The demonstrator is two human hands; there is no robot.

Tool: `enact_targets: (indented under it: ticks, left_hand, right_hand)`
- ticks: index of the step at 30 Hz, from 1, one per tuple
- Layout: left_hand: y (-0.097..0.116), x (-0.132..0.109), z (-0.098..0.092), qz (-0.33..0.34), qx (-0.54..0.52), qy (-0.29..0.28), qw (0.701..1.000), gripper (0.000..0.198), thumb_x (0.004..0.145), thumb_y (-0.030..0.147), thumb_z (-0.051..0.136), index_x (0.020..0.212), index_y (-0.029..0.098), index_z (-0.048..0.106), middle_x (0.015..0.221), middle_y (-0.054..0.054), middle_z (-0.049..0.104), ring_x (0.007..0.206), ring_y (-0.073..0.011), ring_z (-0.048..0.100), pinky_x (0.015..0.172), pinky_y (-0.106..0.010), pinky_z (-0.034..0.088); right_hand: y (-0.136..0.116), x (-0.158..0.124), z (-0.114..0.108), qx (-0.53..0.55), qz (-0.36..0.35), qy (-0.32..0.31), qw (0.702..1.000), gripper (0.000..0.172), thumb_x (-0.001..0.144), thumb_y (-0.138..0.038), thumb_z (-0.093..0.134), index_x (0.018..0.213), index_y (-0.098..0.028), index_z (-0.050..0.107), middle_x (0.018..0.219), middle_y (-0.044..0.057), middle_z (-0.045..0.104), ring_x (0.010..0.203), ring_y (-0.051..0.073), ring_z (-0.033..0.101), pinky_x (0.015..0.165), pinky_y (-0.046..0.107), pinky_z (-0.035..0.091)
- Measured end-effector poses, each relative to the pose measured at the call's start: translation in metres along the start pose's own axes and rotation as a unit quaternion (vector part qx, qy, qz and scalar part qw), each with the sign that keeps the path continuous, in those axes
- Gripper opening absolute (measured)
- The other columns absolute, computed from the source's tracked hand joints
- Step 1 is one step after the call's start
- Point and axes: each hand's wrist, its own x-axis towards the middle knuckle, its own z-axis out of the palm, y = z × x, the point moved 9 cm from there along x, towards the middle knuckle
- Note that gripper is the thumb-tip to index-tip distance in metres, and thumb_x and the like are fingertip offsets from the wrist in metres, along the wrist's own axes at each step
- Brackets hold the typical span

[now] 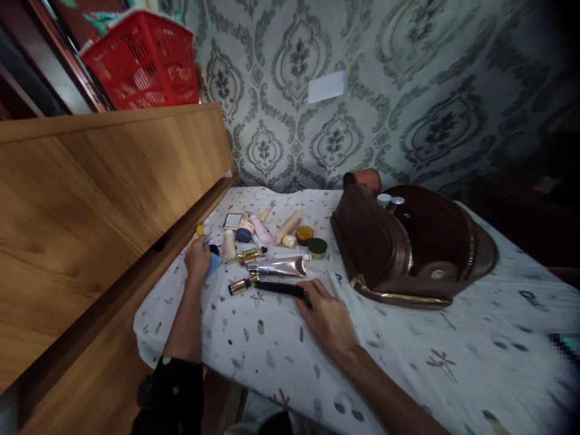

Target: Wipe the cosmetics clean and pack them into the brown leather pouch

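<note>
My right hand lies on the flowered tablecloth, its fingers closed on the end of a black and gold tube. My left hand rests at the table's left edge, curled over a small blue object. Between the hands lies a pink metallic tube and a gold stick. Farther back are several small cosmetics: pale tubes, a dark blue pot, a yellow-lidded jar, a green-lidded jar and a small mirror compact.
An open brown leather bag with bottles inside sits to the right of the cosmetics. A wooden headboard panel runs along the left, with a red plastic basket on top. Patterned wallpaper is behind the table.
</note>
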Motion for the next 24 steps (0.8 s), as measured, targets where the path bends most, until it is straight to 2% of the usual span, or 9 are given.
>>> enact_targets:
  ticks: [5,8,10,12,14,19,24]
  left_hand:
    - [0.039,-0.015,0.0,0.087,0.014,-0.005,0.996,0.033,0.094,0.018,0.042,0.118,0.021,0.065,0.122,-0.011,0.063,0.115,-0.0257,0.057,0.094,-0.035,0.045]
    - [0.065,-0.029,0.008,0.144,0.023,-0.024,0.989,0.029,0.097,0.029,0.044,0.117,0.024,0.065,0.117,-0.009,0.064,0.113,-0.0256,0.056,0.094,-0.035,0.045]
    - [0.075,-0.036,0.015,0.162,0.047,-0.036,0.985,0.033,0.097,0.04,0.046,0.12,0.023,0.062,0.117,-0.011,0.062,0.112,-0.0279,0.055,0.09,-0.037,0.047]
    - [0.076,-0.038,0.02,0.152,0.076,-0.048,0.984,0.04,0.095,0.047,0.048,0.125,0.021,0.058,0.119,-0.014,0.059,0.112,-0.0303,0.055,0.086,-0.039,0.049]
    - [0.071,-0.038,0.022,0.126,0.088,-0.063,0.986,0.044,0.094,0.046,0.05,0.128,0.02,0.055,0.118,-0.015,0.059,0.113,-0.0314,0.056,0.084,-0.039,0.049]
    - [0.065,-0.034,0.023,0.105,0.079,-0.084,0.988,0.036,0.094,0.032,0.049,0.125,0.017,0.054,0.11,-0.016,0.065,0.099,-0.029,0.065,0.08,-0.036,0.049]
    - [0.063,-0.032,0.022,0.102,0.063,-0.081,0.989,0.032,0.096,0.025,0.042,0.124,0.014,0.054,0.102,-0.016,0.07,0.091,-0.0268,0.069,0.079,-0.034,0.049]
  right_hand:
    - [-0.001,0.001,-0.001,0.005,-0.003,0.001,1.0,0.021,0.091,-0.024,0.06,0.112,-0.023,0.063,0.113,0.002,0.068,0.083,0.02,0.072,0.064,0.03,0.051]
    - [-0.001,0.001,-0.001,0.009,-0.004,0.001,1.0,0.021,0.091,-0.024,0.06,0.111,-0.023,0.063,0.114,0.002,0.068,0.084,0.02,0.072,0.064,0.03,0.051]
    - [-0.001,0.001,-0.001,0.014,-0.007,0.001,1.0,0.02,0.091,-0.023,0.059,0.111,-0.024,0.063,0.114,0.002,0.068,0.085,0.02,0.071,0.064,0.03,0.051]
    - [-0.001,0.001,-0.001,0.021,-0.006,-0.001,1.0,0.02,0.091,-0.023,0.059,0.111,-0.024,0.063,0.114,0.002,0.067,0.084,0.02,0.071,0.064,0.03,0.05]
    - [0.0,0.0,0.0,0.027,-0.006,-0.001,1.0,0.02,0.091,-0.023,0.058,0.11,-0.024,0.063,0.113,0.002,0.067,0.083,0.02,0.071,0.064,0.03,0.05]
    - [-0.001,-0.001,-0.001,0.049,-0.031,0.027,0.998,0.018,0.091,-0.024,0.055,0.107,-0.024,0.063,0.111,0.004,0.067,0.077,0.018,0.07,0.062,0.029,0.049]
    - [0.0,-0.001,0.001,0.083,-0.05,0.045,0.994,0.021,0.09,-0.02,0.052,0.108,-0.022,0.063,0.112,0.005,0.066,0.082,0.019,0.069,0.066,0.03,0.054]
